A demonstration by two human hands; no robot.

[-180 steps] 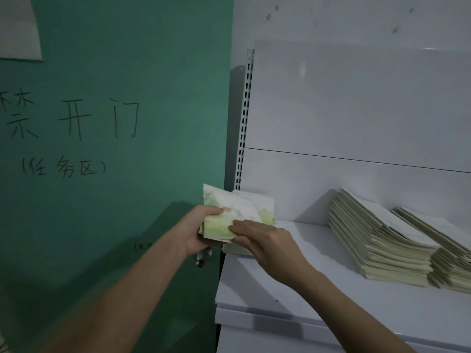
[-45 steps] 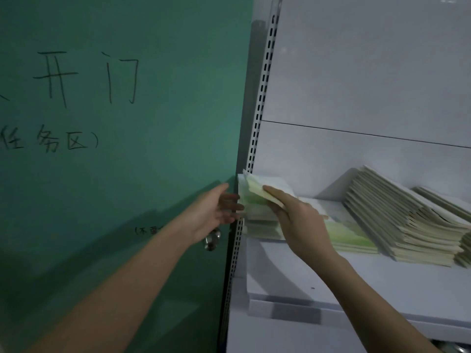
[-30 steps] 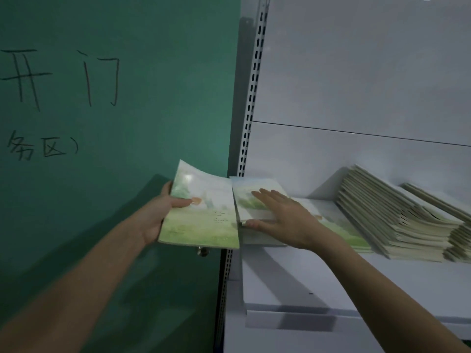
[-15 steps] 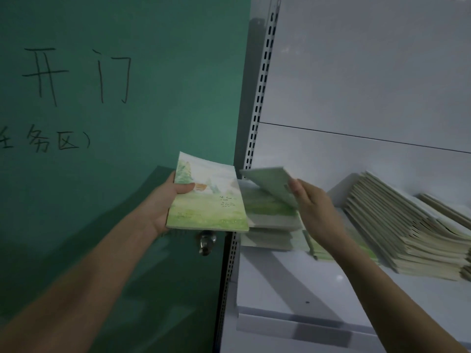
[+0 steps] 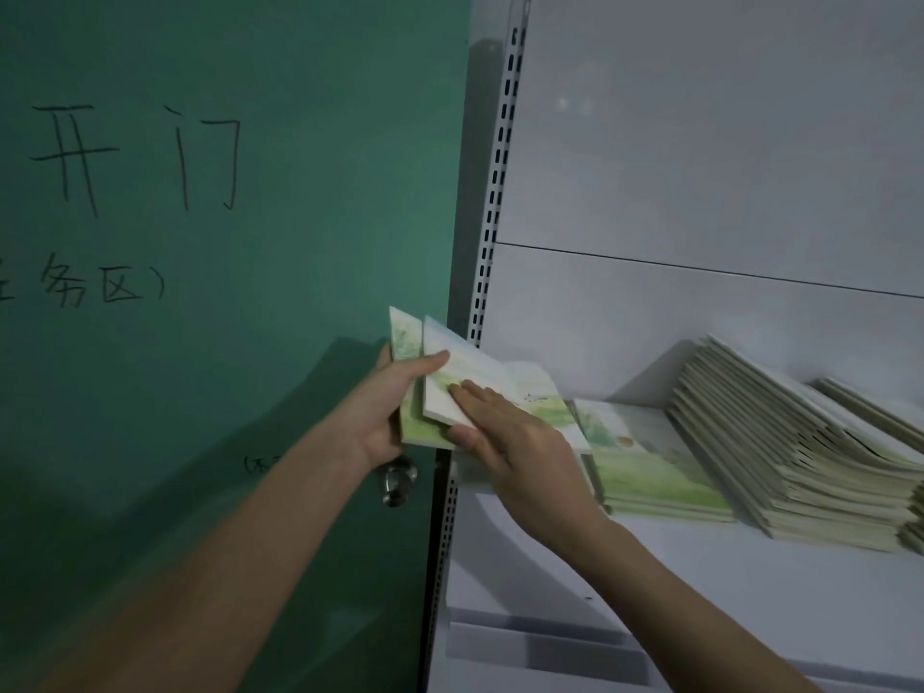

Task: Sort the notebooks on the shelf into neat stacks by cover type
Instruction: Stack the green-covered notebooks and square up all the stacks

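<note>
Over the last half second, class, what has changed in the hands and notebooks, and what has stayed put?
The right hand has carried its notebook leftward onto the one gripped by the left hand, so the left hand now holds two, with the right hand's fingers laid on top. The low green stack and the tall leaning stack stayed on the shelf.

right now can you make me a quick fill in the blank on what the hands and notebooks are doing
1. The left hand grips ____ notebooks, fanned apart at their top corners.
2. The right hand lies with straight fingers on the front notebook, whose cover shows a ____ meadow.
3. The tall slanted stack leans against the shelf's ____ wall.
4. The metal knob sits on the ____ door.

Missing words: two; green; back; green
</note>
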